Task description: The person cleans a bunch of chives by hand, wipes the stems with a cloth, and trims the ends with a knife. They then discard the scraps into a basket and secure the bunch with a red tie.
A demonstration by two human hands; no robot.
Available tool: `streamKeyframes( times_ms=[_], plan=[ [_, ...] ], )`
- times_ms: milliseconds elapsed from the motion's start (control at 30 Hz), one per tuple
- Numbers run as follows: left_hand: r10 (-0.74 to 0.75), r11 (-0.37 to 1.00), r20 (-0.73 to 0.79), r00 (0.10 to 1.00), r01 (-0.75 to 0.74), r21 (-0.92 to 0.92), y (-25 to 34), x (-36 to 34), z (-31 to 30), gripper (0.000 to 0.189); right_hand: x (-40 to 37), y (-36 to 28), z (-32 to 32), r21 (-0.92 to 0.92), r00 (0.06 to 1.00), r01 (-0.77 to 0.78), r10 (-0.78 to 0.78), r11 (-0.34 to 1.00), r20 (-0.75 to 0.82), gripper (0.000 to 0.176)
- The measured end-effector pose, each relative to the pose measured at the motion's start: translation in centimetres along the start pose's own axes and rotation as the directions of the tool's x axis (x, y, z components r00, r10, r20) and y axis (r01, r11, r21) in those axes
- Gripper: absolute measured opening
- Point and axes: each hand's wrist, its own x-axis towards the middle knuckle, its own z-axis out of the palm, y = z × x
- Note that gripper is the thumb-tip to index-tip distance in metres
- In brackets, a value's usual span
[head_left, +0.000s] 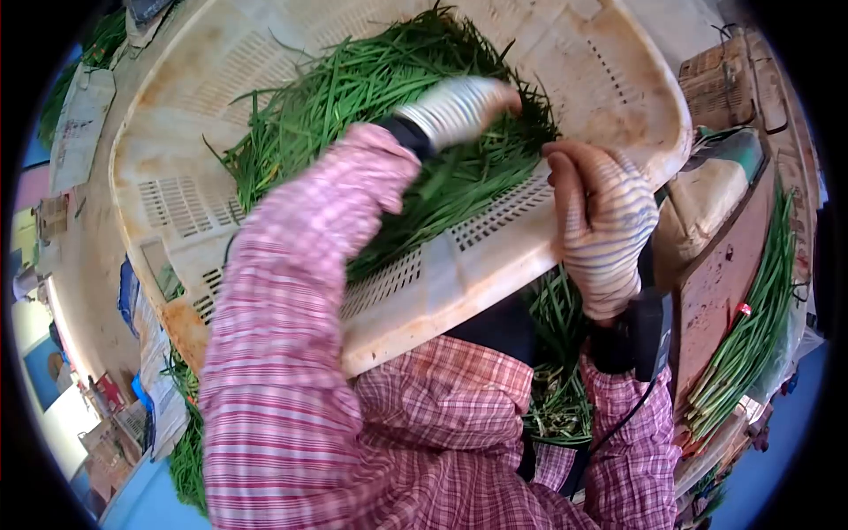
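A large off-white plastic basket (424, 305), slotted and stained brown, tilts toward me with a heap of long, thin green leaves like garlic chives (336, 106) in it. My left hand (459, 110), in a striped glove with bare fingertips, is over the right part of the heap. Motion smears its fingers, so their grip cannot be told. At the basket's near right rim is my right hand (605, 208), gloved alike. Its fingers are curled and pressed together just inside the rim, beside the leaves; what they pinch, if anything, is too small to make out.
To the right, a tied bundle of chives (751, 327) lies beside a brown board (720, 283). More greens (561, 380) are below the basket near my lap. Cardboard (84, 128) lies at the upper left, and a cable (623, 415) runs along my right sleeve.
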Motion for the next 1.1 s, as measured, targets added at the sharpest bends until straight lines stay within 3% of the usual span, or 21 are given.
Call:
streamKeyframes(
  times_ms=[67, 100, 167, 200, 267, 300, 367, 467, 500, 533, 567, 600, 667, 733, 767, 867, 933, 1000, 1033, 1067, 1100],
  plan=[
    [-0.047, 0.993, -0.193, 0.980, 0.026, -0.114, -0.2, -1.2, -5.8, 0.022, 0.1, -0.1, -0.1, -0.019, 1.000, 0.009, -0.009, 1.000, 0.019, 0.004],
    [-0.174, 0.957, -0.179, 0.968, 0.124, -0.261, 0.1, -2.4, -8.2, 0.020, -0.1, 0.0, -0.1, -0.019, 1.000, 0.006, -0.006, 1.000, 0.020, 0.005],
    [-0.417, 0.830, -0.046, 0.908, 0.360, -0.426, 2.4, -4.9, -13.5, 0.017, -0.2, 0.1, 0.1, 0.003, 1.000, 0.026, -0.026, 1.000, 0.001, 0.007],
    [-0.555, 0.681, 0.089, 0.827, 0.513, -0.523, 1.3, -6.0, -14.3, 0.040, -0.1, 0.1, -0.1, -0.022, 0.999, 0.050, -0.049, 0.999, 0.019, 0.015],
    [-0.455, 0.528, 0.067, 0.888, 0.330, -0.783, 6.1, -8.1, -15.5, 0.030, 0.1, -0.2, -0.1, 0.080, 0.999, 0.004, -0.007, 0.997, 0.044, 0.027],
    [-0.430, 0.559, 0.026, 0.902, 0.289, -0.777, 9.6, -8.9, -15.9, 0.025, 0.2, 0.3, -0.2, 0.059, 0.993, 0.062, -0.068, 0.996, 0.098, 0.058],
    [-0.337, 0.620, 0.066, 0.939, 0.274, -0.735, 14.4, -9.6, -16.8, 0.016, 0.8, -1.4, -0.4, 0.169, 0.980, 0.165, -0.180, 0.972, 0.080, 0.076],
    [-0.313, 0.364, 0.045, 0.949, 0.164, -0.917, 16.9, -10.8, -16.6, 0.014, 0.8, -6.6, 0.1, 0.678, 0.959, -0.100, -0.113, 0.728, 0.262, 0.090],
    [-0.326, 0.358, 0.064, 0.943, 0.185, -0.915, 17.8, -11.6, -17.8, 0.018, 0.7, -7.3, 0.5, 0.742, 0.935, -0.222, -0.078, 0.632, 0.346, 0.083],
    [-0.236, 0.479, 0.016, 0.972, 0.130, -0.868, 17.3, -12.3, -18.6, 0.025, 0.9, -7.6, 1.3, 0.781, 0.901, -0.340, -0.057, 0.524, 0.431, 0.076],
    [-0.276, 0.617, -0.080, 0.958, 0.112, -0.779, 16.5, -13.0, -19.9, 0.029, 1.4, -7.4, 1.7, 0.587, 0.938, -0.014, -0.193, 0.810, 0.288, 0.060],
    [-0.298, 0.740, -0.181, 0.937, 0.107, -0.664, 15.8, -13.9, -21.5, 0.034, 2.0, -7.2, 2.1, 0.236, 0.937, 0.285, -0.321, 0.929, 0.134, 0.048],
    [-0.661, 0.625, -0.165, 0.732, 0.414, -0.662, 16.7, -15.7, -27.1, 0.025, 2.8, -8.4, 1.6, 0.147, 0.952, 0.249, -0.270, 0.957, 0.145, 0.040],
    [-0.699, 0.686, -0.120, 0.705, 0.614, -0.390, 14.3, -16.8, -30.1, 0.041, 3.1, -11.6, 2.4, 0.053, 0.912, 0.360, -0.363, 0.931, 0.191, 0.037],
    [-0.614, 0.788, -0.183, 0.768, 0.609, -0.093, 13.4, -17.0, -30.0, 0.031, 3.9, -14.2, 1.9, -0.022, 0.778, 0.201, -0.146, 0.979, 0.610, 0.043],
    [-0.652, 0.758, 0.003, 0.758, 0.652, -0.023, 7.1, -16.7, -28.8, 0.033, 0.1, -13.5, 4.8, 0.124, 0.770, 0.454, -0.459, 0.882, 0.443, 0.077],
    [-0.562, 0.826, 0.079, 0.823, 0.556, 0.090, 0.0, -18.6, -26.0, 0.035, 0.5, -11.4, 3.2, 0.145, 0.766, 0.383, -0.401, 0.912, 0.503, 0.065],
    [-0.696, 0.714, 0.235, 0.679, 0.619, 0.327, -0.9, -18.8, -23.2, 0.036, 1.5, -8.1, 2.2, -0.083, 0.794, 0.247, -0.152, 0.965, 0.589, 0.044],
    [-0.706, 0.708, 0.319, 0.632, 0.636, 0.306, -2.8, -19.6, -21.3, 0.036, 1.2, -6.3, 2.1, -0.081, 0.849, 0.102, -0.044, 0.992, 0.527, 0.039],
    [-0.709, 0.699, 0.401, 0.581, 0.656, 0.285, -5.1, -21.0, -19.1, 0.037, 0.9, -5.1, 2.2, -0.070, 0.882, -0.043, 0.071, 0.997, 0.466, 0.035],
    [-0.747, 0.659, 0.320, 0.582, 0.709, 0.250, -6.5, -22.5, -17.5, 0.037, 1.3, -5.8, 1.4, 0.163, 0.843, -0.194, 0.080, 0.967, 0.532, 0.032]
  ],
)
